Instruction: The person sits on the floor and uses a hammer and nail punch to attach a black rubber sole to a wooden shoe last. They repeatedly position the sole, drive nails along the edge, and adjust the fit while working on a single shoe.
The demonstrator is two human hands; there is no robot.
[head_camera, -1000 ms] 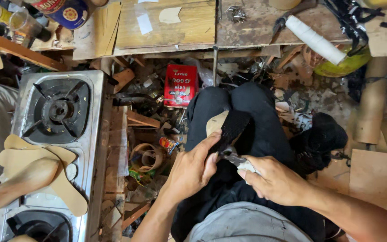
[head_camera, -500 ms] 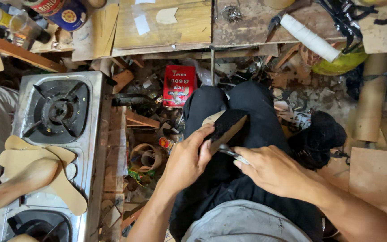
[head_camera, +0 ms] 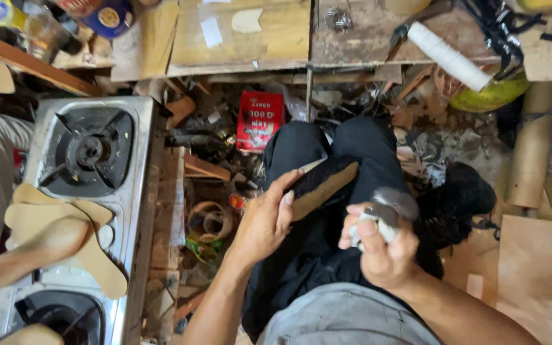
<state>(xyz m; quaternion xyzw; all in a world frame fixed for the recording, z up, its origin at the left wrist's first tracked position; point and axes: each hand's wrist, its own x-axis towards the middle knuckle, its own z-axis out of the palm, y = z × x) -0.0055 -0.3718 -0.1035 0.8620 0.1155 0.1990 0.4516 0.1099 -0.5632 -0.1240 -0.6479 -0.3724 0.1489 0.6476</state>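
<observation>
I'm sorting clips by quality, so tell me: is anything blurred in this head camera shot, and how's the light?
Head view: the metal tool in the right hand is smeared by motion blur; the left hand and the black sole piece it holds look sharp. Light is soft and even, with a mild sheen on the gas stove and deep shadow under the workbench.

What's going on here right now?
A seated person works over their lap. The left hand holds a black sole piece tilted across the knees, and the right hand grips a metal-headed tool just beside it, not touching it. To the left stands a gas stove with tan insoles stacked on it. A red packet lies among scraps on the floor, and a white roll rests on the wooden bench above.
</observation>
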